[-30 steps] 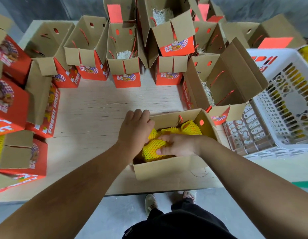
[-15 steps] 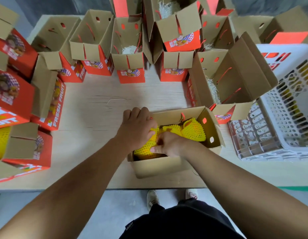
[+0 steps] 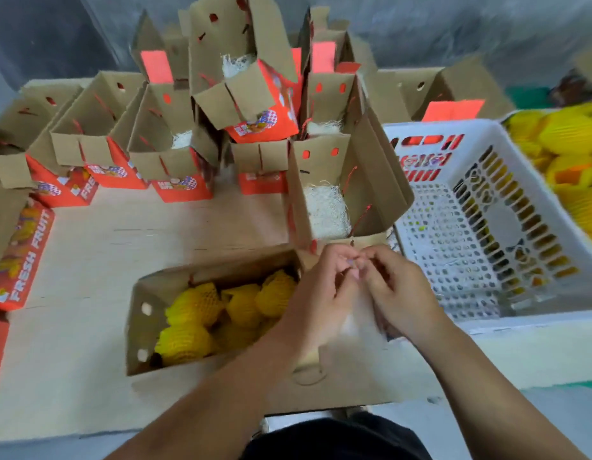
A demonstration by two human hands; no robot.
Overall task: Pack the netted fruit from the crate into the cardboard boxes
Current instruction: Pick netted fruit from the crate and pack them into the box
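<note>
An open cardboard box [image 3: 137,330] lies on the table in front of me with several yellow netted fruit [image 3: 195,305] packed inside. My left hand [image 3: 321,293] and my right hand [image 3: 399,293] meet over the box's right end, fingers curled and fingertips touching. Between them they pinch a pale, blurred wad [image 3: 359,322] that looks like shredded paper. A tan flap [image 3: 307,366] with a round hole lies under my left wrist. The white crate [image 3: 454,137] at the right has a bare bottom. More netted fruit [image 3: 563,134] fills a second crate at the far right.
Several open red-and-brown boxes [image 3: 175,154] stand in rows at the back and left of the wooden table [image 3: 88,260]. Some hold white shredded paper, among them a tall one [image 3: 324,210] just behind my hands. A "FRESH FRUIT" box [image 3: 22,254] lies at the left.
Both hands have left the fruit in the box and come together over its right end, pinching something pale. The view has swung right, showing more of the crates.
</note>
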